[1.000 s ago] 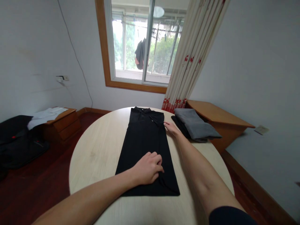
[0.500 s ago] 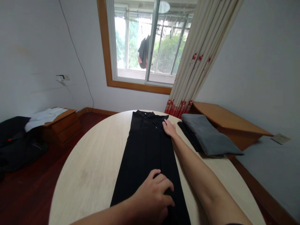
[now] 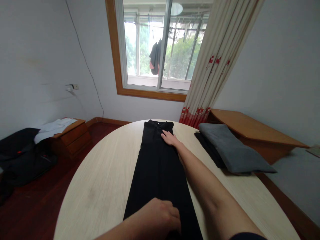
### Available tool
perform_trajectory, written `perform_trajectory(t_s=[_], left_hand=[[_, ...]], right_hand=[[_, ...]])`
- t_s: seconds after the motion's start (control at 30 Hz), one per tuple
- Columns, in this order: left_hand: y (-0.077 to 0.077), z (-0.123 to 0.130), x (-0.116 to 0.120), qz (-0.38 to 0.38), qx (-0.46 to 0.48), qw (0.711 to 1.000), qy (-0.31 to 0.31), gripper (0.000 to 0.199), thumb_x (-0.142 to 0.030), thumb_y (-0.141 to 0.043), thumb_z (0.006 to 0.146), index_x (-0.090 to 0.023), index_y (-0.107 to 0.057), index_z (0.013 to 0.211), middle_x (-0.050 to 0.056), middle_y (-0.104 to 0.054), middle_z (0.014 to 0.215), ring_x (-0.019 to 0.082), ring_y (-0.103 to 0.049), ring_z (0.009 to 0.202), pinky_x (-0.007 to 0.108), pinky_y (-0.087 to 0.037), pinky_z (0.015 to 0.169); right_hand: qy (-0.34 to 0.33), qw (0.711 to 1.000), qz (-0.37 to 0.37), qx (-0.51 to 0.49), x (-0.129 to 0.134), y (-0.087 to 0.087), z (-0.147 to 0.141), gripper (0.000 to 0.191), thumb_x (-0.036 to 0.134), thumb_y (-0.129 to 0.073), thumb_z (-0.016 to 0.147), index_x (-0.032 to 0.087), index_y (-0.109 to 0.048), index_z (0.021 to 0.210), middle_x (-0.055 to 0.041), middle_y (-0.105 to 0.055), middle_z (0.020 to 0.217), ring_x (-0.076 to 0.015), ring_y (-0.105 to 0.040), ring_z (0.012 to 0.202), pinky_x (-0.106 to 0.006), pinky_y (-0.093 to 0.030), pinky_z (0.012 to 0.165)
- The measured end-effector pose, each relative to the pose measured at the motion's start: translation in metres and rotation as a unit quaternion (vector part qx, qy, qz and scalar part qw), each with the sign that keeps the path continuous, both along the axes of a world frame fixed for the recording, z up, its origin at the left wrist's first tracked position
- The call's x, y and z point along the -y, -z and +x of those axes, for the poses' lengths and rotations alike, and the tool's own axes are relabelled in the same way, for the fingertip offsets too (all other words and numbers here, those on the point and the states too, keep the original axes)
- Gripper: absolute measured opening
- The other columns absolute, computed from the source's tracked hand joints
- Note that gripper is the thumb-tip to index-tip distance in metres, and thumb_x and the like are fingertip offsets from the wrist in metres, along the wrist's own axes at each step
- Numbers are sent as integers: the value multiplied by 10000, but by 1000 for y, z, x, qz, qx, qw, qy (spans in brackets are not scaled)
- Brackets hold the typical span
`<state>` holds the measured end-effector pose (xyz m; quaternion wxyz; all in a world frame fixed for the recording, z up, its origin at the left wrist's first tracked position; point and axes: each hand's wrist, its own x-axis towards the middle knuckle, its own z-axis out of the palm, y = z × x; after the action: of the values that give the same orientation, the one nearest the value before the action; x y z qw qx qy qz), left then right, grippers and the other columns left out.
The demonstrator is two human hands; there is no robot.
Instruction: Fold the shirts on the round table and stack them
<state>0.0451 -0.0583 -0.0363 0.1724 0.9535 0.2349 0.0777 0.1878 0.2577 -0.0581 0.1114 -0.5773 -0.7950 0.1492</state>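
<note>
A black collared shirt (image 3: 150, 166) lies in a long, narrow folded strip on the round table, its collar at the far end. My right hand (image 3: 169, 137) rests on the shirt just below the collar, fingers stretched out over the cloth. Nearer to me, my left hand (image 3: 162, 216) is over the lower part of the shirt with its fingers curled down and closed. Its fingertips are hidden, so whether cloth is pinched there cannot be made out.
Folded grey cloth (image 3: 232, 146) lies over a black one at the table's right side. Beyond is a wooden desk (image 3: 250, 126). A small wooden cabinet (image 3: 77, 138) and dark bags (image 3: 30, 163) stand at the left. Window and curtain (image 3: 215, 66) are behind.
My right hand has moved left from the shirt's right edge onto its chest, and the right shoulder part is now folded inward. The fingers of my left hand have curled closed. The view has shifted slightly.
</note>
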Motion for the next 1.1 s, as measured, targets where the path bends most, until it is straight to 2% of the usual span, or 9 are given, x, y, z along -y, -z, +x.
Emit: perform_trajectory(t_s=[0.2, 0.4, 0.5, 0.6, 0.73, 0.83, 0.97, 1.03, 1.1], left_hand=[[9, 4, 0, -19, 8, 999, 48, 48, -202, -654, 894, -211, -702, 899, -21, -761, 1008, 177, -657, 885, 318, -470, 755], [35, 11, 10, -102, 37, 991, 83, 108, -197, -614, 935, -242, -711, 919, -11, -776, 1006, 190, -690, 939, 291, -517, 778], [32, 8, 15, -186, 57, 975, 106, 112, -255, -627, 928, -252, -737, 909, -1, -773, 971, 199, -708, 912, 294, -547, 779], [11, 2, 13, -268, 86, 957, 74, 138, -294, -637, 929, -230, -760, 921, 3, -771, 912, 176, -715, 840, 269, -553, 759], [-8, 3, 5, -200, 137, 968, -61, 137, -336, -701, 907, -224, -769, 947, 31, -765, 1099, 204, -683, 1031, 336, -503, 938], [1, 6, -1, -150, 111, 979, -83, 146, -331, -773, 856, -241, -762, 970, 18, -717, 1255, 237, -632, 1151, 389, -456, 991], [23, 9, -9, -110, 74, 990, -47, 192, -411, -730, 901, -252, -743, 1007, -9, -703, 1293, 230, -620, 1148, 366, -445, 927], [31, 10, -12, -89, 53, 994, -32, 162, -394, -677, 948, -263, -737, 1020, -24, -700, 1304, 218, -616, 1132, 346, -435, 874], [37, 11, -14, -73, 44, 996, -27, 141, -367, -638, 979, -273, -731, 1027, -43, -697, 1312, 204, -611, 1123, 336, -417, 845]], right_hand=[[-6, 997, 75, -36, 8, 19, 16, 627, 530, -292, 1058, 201, -334, 1589, -73, -336, 1639, -252, -236, 1540, -485, -180, 1241], [-65, 995, 77, -7, 42, 21, 40, 689, 585, -434, 1004, 178, -404, 1559, -96, -348, 1631, -283, -260, 1530, -466, -207, 1239], [-80, 994, 65, -17, 50, 12, 54, 579, 552, -397, 1025, 194, -564, 1448, -99, -503, 1535, -291, -424, 1442, -447, -325, 1186], [-34, 993, 103, -51, 35, -4, 65, 454, 388, -375, 1045, 175, -668, 1319, -114, -638, 1382, -261, -569, 1302, -385, -414, 1119], [50, 986, 148, -63, -6, -23, 70, 476, 227, -560, 941, 99, -593, 1399, -172, -560, 1459, -258, -533, 1343, -350, -391, 1146], [41, 993, 92, -66, -35, -29, 64, 496, 205, -653, 883, 142, -621, 1374, -135, -651, 1358, -243, -672, 1138, -337, -520, 1004], [28, 997, 46, -50, -61, -32, 50, 290, 123, -736, 791, 137, -768, 1078, -78, -782, 976, -192, -726, 763, -279, -579, 751], [33, 997, 47, -42, -71, -34, 44, 212, 103, -744, 776, 133, -780, 982, -75, -780, 907, -191, -722, 754, -273, -571, 744], [45, 996, 61, -36, -76, -34, 40, 224, 115, -733, 795, 131, -771, 1015, -91, -776, 966, -203, -725, 842, -279, -561, 794]])
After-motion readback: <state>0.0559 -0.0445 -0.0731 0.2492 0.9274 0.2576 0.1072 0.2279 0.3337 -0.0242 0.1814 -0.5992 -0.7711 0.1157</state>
